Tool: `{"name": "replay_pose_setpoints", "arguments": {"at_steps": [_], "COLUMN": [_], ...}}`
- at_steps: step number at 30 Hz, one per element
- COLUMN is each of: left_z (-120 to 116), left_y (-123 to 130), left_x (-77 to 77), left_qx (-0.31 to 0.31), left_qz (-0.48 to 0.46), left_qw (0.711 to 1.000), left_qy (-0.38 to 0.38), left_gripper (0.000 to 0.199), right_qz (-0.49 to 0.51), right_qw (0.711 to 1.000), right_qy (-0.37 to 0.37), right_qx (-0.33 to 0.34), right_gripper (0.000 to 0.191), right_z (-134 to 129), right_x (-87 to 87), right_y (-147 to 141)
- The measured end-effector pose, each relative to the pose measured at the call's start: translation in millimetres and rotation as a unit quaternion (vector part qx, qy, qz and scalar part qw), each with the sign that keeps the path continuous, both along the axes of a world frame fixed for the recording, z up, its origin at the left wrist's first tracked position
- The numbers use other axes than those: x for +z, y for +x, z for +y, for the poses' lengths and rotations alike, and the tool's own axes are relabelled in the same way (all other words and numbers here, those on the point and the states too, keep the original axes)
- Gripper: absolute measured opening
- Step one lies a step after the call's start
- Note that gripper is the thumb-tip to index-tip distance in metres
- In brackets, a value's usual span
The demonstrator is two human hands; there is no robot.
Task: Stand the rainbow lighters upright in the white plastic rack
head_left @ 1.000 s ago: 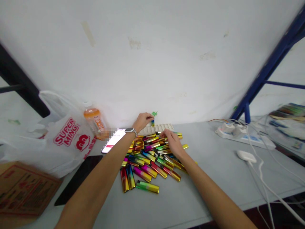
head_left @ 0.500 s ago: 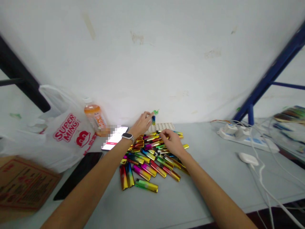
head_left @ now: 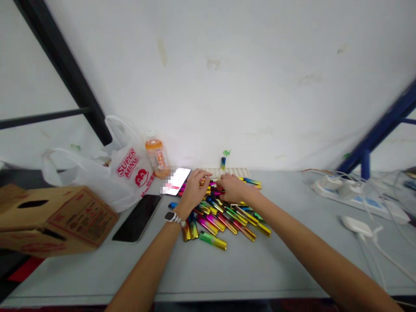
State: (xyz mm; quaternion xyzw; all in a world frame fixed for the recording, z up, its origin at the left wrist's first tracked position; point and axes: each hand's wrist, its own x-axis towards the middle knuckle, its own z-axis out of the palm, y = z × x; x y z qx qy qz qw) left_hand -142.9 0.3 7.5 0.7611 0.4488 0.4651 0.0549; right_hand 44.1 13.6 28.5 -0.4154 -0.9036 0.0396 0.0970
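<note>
A heap of shiny lighters (head_left: pixel 212 223) in gold blending to red, pink, green or blue lies on the grey table. Behind it, a pale gridded tray (head_left: pixel 240 172) sits against the wall, and one blue-gold lighter (head_left: pixel 223 163) stands upright there. My left hand (head_left: pixel 195 187), a watch on its wrist, is over the heap's left side; its thumb and fingers close around an orange-gold lighter (head_left: pixel 202 181). My right hand (head_left: pixel 234 189) reaches into the back of the heap, its fingers curled down. What lies under those fingertips is hidden.
Left of the heap are a lit phone (head_left: pixel 177 181), a dark phone (head_left: pixel 138 218), an orange drink bottle (head_left: pixel 156 154), a white plastic bag (head_left: pixel 126 173) and a cardboard box (head_left: pixel 71 216). A power strip (head_left: pixel 360 201) and a white charger (head_left: pixel 356 226) with cables lie right.
My left hand has come back from the upright lighter to the heap, leaving it standing at the tray. My right hand stays at the heap. The view has shifted left.
</note>
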Motion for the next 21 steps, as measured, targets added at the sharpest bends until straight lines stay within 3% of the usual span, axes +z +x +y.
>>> {"name": "replay_pose_setpoints", "arguments": {"at_steps": [3, 6, 8, 11, 14, 17, 21], "left_z": [-6, -13, -18, -23, -27, -31, -35], "left_y": [-1, -2, -2, 2, 9, 14, 18], "left_x": [-0.6, -1.3, -2.4, -5.0, -8.4, -10.8, -11.4], "left_qx": [-0.019, -0.047, -0.052, -0.052, -0.069, -0.079, -0.078], "left_qz": [-0.023, -0.035, -0.047, -0.063, -0.061, -0.057, -0.064], "left_qw": [1.000, 0.998, 0.998, 0.997, 0.996, 0.995, 0.995], "left_qy": [0.006, 0.003, 0.004, 0.011, 0.012, 0.004, -0.012], "left_gripper": [0.017, 0.016, 0.016, 0.016, 0.016, 0.016, 0.017], "right_qz": [0.039, 0.186, 0.342, 0.578, 0.692, 0.705, 0.689], "right_qw": [0.999, 0.981, 0.935, 0.803, 0.690, 0.635, 0.626], "right_qy": [0.010, 0.003, -0.039, -0.125, -0.204, -0.307, -0.347], "right_qx": [-0.020, -0.062, -0.088, -0.079, -0.067, -0.070, -0.115], "right_gripper": [0.013, 0.015, 0.021, 0.025, 0.028, 0.040, 0.060], "right_z": [-2, -10, -21, -39, -53, -61, -61], "right_x": [-3.3, -6.9, -9.9, -14.1, -16.7, -19.8, -27.7], "right_y": [9, 18, 18, 6, -10, -16, -14]}}
